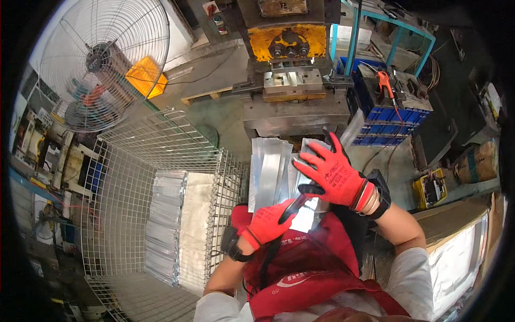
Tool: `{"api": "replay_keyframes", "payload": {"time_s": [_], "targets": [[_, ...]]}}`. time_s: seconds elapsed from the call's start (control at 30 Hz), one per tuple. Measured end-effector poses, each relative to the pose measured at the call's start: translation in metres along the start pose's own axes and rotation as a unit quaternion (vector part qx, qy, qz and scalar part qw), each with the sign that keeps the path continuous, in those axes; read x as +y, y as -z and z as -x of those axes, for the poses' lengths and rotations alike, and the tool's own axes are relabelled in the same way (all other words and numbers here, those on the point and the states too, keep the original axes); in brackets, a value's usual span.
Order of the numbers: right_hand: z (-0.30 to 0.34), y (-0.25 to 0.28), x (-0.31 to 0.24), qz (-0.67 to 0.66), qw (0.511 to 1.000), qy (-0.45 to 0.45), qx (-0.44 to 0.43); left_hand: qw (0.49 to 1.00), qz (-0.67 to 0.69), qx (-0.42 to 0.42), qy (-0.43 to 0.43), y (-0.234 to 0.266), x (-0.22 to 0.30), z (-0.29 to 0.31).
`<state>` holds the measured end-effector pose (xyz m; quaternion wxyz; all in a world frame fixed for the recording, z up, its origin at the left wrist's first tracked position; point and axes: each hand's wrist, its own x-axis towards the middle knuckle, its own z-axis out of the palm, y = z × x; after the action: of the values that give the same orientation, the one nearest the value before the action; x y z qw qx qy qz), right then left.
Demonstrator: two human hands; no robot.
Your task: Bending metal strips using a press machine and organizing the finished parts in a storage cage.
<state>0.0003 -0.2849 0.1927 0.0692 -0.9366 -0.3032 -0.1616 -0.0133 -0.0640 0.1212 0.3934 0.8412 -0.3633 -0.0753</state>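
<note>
My left hand point(272, 221), in a red glove with dark fingertips, is at the near end of the flat metal strips, its fingers pressed together against a shiny metal strip point(304, 219). Part of its grip is hidden. Just above it to the right, my right hand point(333, 174) is open over the strips, in a matching glove with fingers spread. Its thumb comes close to the left fingertips. More silvery metal strips point(266, 166) lie overlapped in front of me, to the left of the right hand.
A wire mesh basket point(115, 214) at left contains stacked metal strips point(163, 228). Ahead stands a press point(294, 112) with a yellow upper part. A large caged fan point(102, 59) is at far left. Blue crates point(383, 129) with an orange-handled tool point(384, 83) on top stand at right.
</note>
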Motion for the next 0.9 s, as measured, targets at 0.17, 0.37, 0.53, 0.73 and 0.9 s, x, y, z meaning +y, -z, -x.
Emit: {"api": "replay_keyframes", "payload": {"time_s": [0.17, 0.37, 0.53, 0.73, 0.9], "targets": [[0.01, -0.015, -0.009, 0.009, 0.982, 0.077, -0.17, 0.992, -0.114, -0.057, -0.007, 0.045, 0.0, 0.015], [-0.002, -0.036, 0.014, -0.169, 0.981, -0.089, -0.02, 0.951, 0.209, 0.214, 0.084, 0.065, -0.009, 0.018], [-0.029, -0.069, 0.048, -0.681, 0.639, -0.357, 0.022, 0.921, 0.363, 0.113, 0.088, -0.007, -0.07, 0.004], [-0.042, -0.12, 0.073, -0.726, 0.602, -0.256, 0.211, 0.781, 0.609, -0.033, 0.134, -0.024, -0.01, -0.021], [-0.05, -0.138, 0.089, -0.638, 0.693, -0.235, 0.24, 0.712, 0.651, -0.026, 0.261, -0.023, -0.014, -0.046]]}}
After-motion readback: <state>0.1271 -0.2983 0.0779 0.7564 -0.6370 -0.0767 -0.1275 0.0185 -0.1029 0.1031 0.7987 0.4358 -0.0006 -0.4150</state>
